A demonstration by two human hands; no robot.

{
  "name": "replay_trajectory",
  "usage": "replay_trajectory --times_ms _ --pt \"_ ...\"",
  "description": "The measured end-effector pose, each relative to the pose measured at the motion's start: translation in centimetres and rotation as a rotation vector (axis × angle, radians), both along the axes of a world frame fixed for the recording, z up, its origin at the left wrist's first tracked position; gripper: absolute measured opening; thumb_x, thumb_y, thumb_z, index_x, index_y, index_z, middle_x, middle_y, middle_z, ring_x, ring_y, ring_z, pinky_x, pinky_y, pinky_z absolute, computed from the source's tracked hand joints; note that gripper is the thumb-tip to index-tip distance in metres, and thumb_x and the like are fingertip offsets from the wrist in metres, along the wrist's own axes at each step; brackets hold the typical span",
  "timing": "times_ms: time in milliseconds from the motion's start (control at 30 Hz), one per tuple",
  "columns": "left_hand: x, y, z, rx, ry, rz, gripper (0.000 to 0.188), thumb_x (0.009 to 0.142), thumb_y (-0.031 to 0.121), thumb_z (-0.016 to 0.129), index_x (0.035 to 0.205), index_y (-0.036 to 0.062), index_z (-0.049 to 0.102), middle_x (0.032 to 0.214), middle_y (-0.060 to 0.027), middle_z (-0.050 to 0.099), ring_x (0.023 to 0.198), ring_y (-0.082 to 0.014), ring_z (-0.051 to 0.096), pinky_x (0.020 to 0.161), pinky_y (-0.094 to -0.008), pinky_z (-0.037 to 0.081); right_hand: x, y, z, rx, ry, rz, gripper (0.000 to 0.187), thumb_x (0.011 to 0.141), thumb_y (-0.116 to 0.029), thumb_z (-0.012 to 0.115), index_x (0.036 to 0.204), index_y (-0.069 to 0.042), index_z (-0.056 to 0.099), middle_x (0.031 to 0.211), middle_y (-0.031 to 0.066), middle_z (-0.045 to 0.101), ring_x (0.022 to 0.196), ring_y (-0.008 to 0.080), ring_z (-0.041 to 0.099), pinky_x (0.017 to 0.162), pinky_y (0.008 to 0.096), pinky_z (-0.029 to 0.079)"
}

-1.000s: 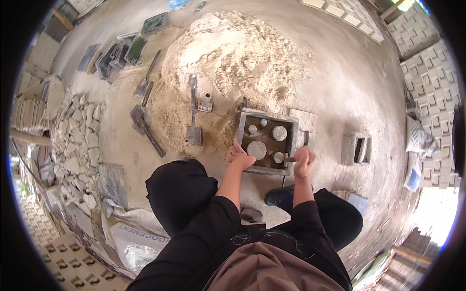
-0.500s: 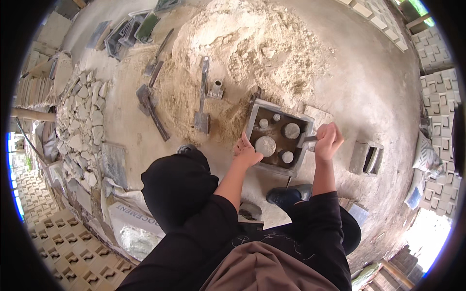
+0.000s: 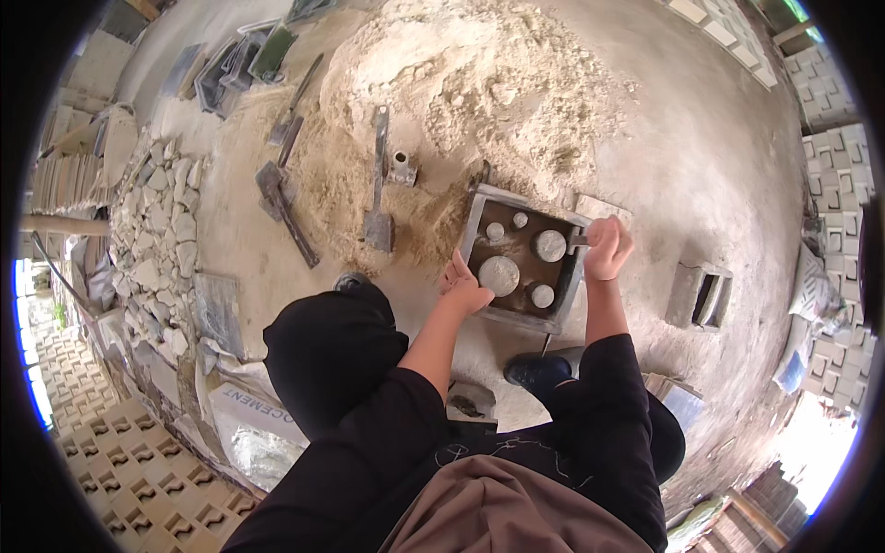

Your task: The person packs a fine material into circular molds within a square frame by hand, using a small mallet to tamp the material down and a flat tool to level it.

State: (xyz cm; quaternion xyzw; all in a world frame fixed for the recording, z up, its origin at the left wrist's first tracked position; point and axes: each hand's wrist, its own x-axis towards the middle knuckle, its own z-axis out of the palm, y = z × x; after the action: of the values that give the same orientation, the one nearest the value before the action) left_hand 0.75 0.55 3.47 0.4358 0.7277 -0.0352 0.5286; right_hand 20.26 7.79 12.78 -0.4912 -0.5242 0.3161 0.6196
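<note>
A square grey mould (image 3: 523, 321) stands on the floor before me. Dark, damp-looking mix (image 3: 518, 269) fills its inside around several pale round pieces of different sizes, the largest disc (image 3: 499, 276) at the left. My left hand (image 3: 464, 284) grips the mould's left rim, thumb toward the inside. At the right rim my right hand (image 3: 608, 249) is closed round a short tool with a flat grey blade (image 3: 579, 241), like a scraper; its handle is hidden in the fist. The blade reaches across the rim toward the far right disc (image 3: 551, 245).
Beyond the mould rises a large heap of pale sand (image 3: 470, 83). A trowel-like tool (image 3: 379, 184), a hammer-like tool (image 3: 286, 212) and a small metal piece with a tube (image 3: 402, 170) lie left. A hollow block (image 3: 698, 295) sits right; broken stones (image 3: 152, 240) are piled far left.
My right hand has moved away from me and slightly left along the right rim, taking the blade with it. The left hand keeps its place on the mould. The view has shifted slightly.
</note>
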Motion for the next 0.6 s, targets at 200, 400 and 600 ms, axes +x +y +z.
replay_trajectory --times_ms 200,400,600 --pt "-0.1 -0.2 0.4 0.001 0.007 -0.043 0.111 0.060 0.023 0.063 0.134 0.0098 -0.019 0.141 -0.0154 0.003 0.129 -0.0378 0.007 0.102 -0.0499 0.018 0.5 1.1 3.0 -0.072 0.076 -0.114 0.034 0.084 -0.014 0.036 0.051 -0.004 0.035 0.047 0.0017 0.039 0.043 0.0069 0.031 0.039 0.0248 0.022" --pt "0.4 -0.3 -0.1 0.024 0.003 0.013 0.111 0.058 0.022 0.062 0.135 0.0101 -0.017 0.141 -0.0148 0.005 0.129 -0.0371 0.009 0.103 -0.0493 0.018 -0.8 -2.1 0.7 0.005 -0.049 -0.065 0.034 0.082 -0.009 0.035 0.049 -0.007 0.026 0.045 -0.0003 0.029 0.042 0.0075 0.025 0.040 0.0255 0.018" --pt "-0.6 -0.5 0.2 -0.014 -0.034 -0.006 0.111 0.058 0.023 0.062 0.135 0.0121 -0.018 0.142 -0.0139 0.004 0.130 -0.0366 0.007 0.102 -0.0511 0.016 -0.7 -3.3 2.5 -0.135 0.076 -0.039 0.032 0.079 -0.005 0.034 0.049 -0.006 0.027 0.046 -0.0011 0.028 0.043 0.0062 0.026 0.040 0.0242 0.020"
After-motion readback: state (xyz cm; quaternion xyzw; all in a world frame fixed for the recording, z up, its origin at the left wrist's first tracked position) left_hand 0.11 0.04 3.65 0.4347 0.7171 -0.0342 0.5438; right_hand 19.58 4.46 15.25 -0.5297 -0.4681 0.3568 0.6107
